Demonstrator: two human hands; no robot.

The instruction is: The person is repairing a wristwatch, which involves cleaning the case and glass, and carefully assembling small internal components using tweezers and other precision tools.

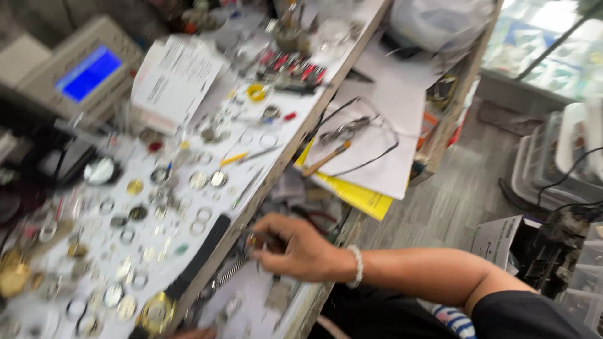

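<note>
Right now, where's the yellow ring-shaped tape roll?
Head view, upper centre of the cluttered white bench: the yellow ring-shaped tape roll lies right of the white printed booklet, below the red-handled tools.

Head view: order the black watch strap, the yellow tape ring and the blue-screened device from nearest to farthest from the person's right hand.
From the right hand:
1. Black watch strap, just left of it.
2. Yellow tape ring, farther up the bench.
3. Blue-screened device, top left corner.

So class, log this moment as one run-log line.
right hand: reaching into open drawer, fingers on small parts | left hand: barely in view at bottom edge | bench: watch parts spread out
</note>
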